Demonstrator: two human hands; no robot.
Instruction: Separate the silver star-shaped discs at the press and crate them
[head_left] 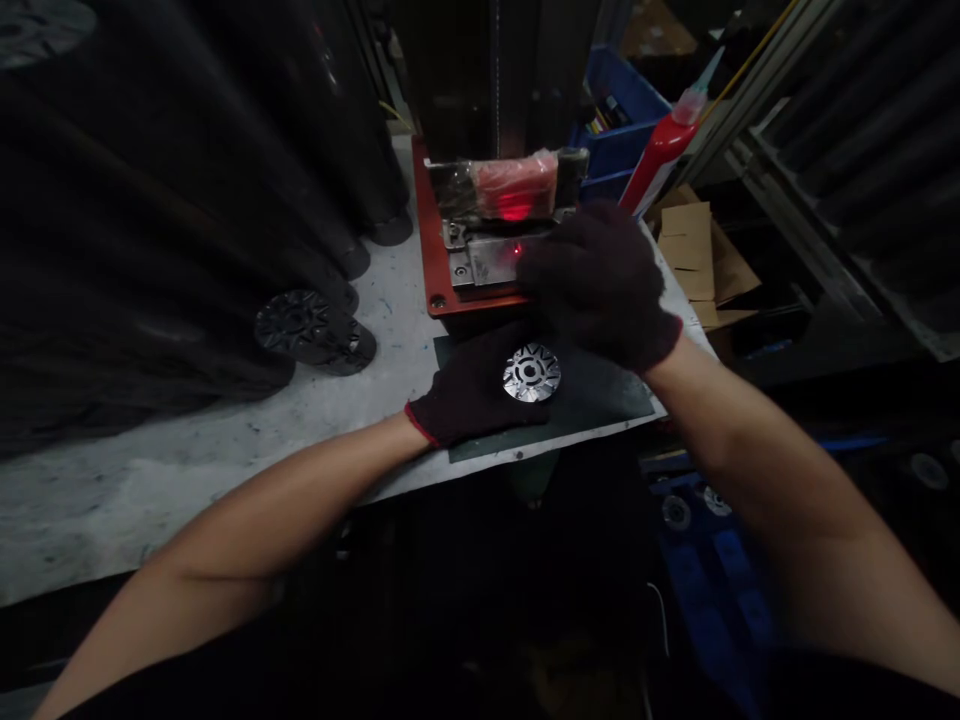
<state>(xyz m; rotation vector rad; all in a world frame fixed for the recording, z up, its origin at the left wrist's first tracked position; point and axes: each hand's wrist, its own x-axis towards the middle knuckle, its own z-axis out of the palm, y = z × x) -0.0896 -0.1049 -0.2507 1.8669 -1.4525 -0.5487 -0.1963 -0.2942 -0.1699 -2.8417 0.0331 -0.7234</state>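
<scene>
My left hand (480,385), in a dark knitted glove with a red cuff, is closed around a round silver metal disc (532,373) with slots and a toothed pattern. It holds the disc face up above a dark green mat (600,390). My right hand (596,280), gloved alike, is over the right end of a metal fixture (491,262) on an orange-red base (433,270). Its fingers look curled; their tips and anything in them are lost in the dark. Red light dots the fixture and a pink plastic-wrapped block (517,185) behind it.
Stacks of dark discs (315,330) stand on the pale bench (187,440) at left. A red bottle (664,150) with a nozzle and a blue bin (622,110) are at back right. Cardboard (690,250) lies beyond the bench; a blue tray (690,590) with discs sits below right.
</scene>
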